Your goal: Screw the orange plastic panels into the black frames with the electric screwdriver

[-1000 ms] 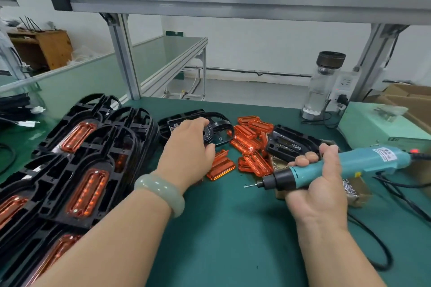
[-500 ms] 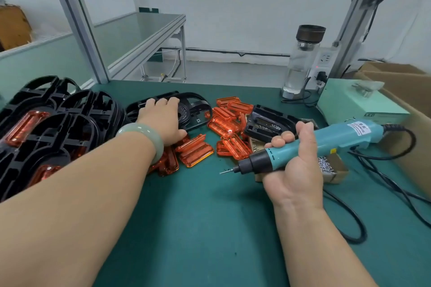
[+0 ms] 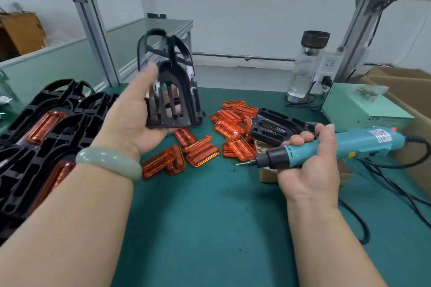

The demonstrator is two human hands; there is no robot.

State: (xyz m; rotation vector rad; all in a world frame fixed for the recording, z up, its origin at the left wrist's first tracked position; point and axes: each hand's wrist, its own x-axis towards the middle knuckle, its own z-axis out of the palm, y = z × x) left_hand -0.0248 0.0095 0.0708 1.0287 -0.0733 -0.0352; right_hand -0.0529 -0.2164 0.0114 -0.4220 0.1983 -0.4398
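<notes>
Above the table (image 3: 210, 216), the left hand (image 3: 133, 121) holds a black frame (image 3: 173, 86) upright in its grip; earlier it lay flat. The right hand (image 3: 310, 170) clasps the electric screwdriver (image 3: 363, 144).

Bare left forearm (image 3: 70, 216) and right forearm (image 3: 326, 240), a smooth pale-green bangle (image 3: 109, 162) at the wrist of the left hand (image 3: 130, 121)

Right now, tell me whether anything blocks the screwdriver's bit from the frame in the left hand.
Nothing visible does. The left hand holds the black frame upright above the mat. The electric screwdriver in the right hand points its bit into open air. Loose orange panels lie on the mat below that gap.
</notes>
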